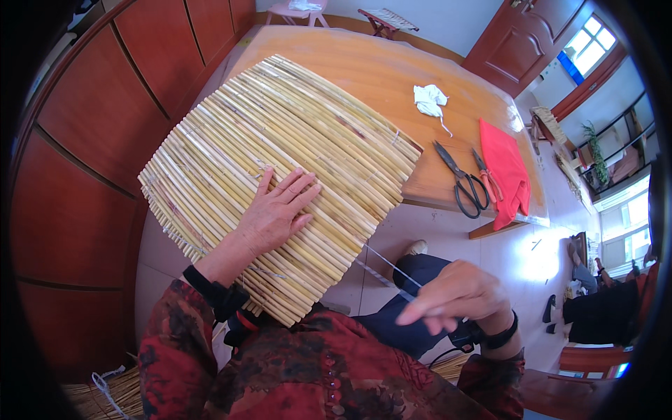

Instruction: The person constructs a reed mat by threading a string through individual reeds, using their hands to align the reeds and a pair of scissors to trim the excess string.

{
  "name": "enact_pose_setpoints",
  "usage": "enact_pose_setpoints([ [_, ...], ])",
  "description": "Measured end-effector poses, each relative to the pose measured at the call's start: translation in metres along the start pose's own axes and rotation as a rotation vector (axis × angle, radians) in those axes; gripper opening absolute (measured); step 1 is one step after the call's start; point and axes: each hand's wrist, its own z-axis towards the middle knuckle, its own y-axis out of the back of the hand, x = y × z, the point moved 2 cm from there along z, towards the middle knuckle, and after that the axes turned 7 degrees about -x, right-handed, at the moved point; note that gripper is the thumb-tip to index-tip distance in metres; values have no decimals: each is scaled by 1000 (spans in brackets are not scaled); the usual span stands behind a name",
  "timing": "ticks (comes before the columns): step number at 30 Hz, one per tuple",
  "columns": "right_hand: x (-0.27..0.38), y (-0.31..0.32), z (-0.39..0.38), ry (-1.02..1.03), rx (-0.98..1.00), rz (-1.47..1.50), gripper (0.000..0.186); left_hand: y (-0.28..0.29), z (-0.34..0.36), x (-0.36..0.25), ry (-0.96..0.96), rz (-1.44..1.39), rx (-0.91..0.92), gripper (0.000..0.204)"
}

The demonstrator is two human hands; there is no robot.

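Note:
A mat of yellow reed stalks (329,133), tied side by side with thin cord, rests on the table's near left part and juts past its edge toward my body. My left hand (274,213) lies flat on the mat with its fingers spread. To the right of the mat, off its edge, my right hand (462,294) is closed round a pale cord (393,266). Two lengths of that cord stretch from the mat's near right edge to my fingers. The cord's end inside the hand is hidden.
The wooden table (329,52) carries black scissors (462,180), red-handled pliers (488,176), a red cloth (505,164) and a crumpled white cloth (429,100). Red-brown cabinets (84,112) line the left. Loose stalks (70,399) lie at lower left. Another person sits far right.

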Motion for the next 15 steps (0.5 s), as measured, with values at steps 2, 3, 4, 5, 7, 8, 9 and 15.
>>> enact_pose_setpoints([
  [2, -11, 10, -9, 576, -225, 146, 28, 2, 3, 0, -10, 9, 17, 49],
  [3, -17, 14, -9, 758, -236, 284, 24, 4, 3, -1, -17, 15, 18, 49],
  [4, -23, 12, -6, 765, -240, 283, 24, 4, 3, -1, -14, 11, 37, 50],
  [5, -26, 11, -4, 937, -323, 442, 23, 4, 3, -1, -12, 6, 55, 51],
  [7, -23, 8, -17, 1036, -359, 831, 30, 2, 0, -1, -12, 16, 56, 51],
  [8, -17, 11, -27, 1034, -358, 838, 30, 1, -3, -1, -13, 19, 57, 51],
  [9, -13, 11, -34, 853, -285, 729, 28, 1, -5, -2, -13, 21, 60, 51],
  [15, 4, -3, -53, 537, -211, 43, 20, 1, 5, -6, -26, 31, 27, 48],
])
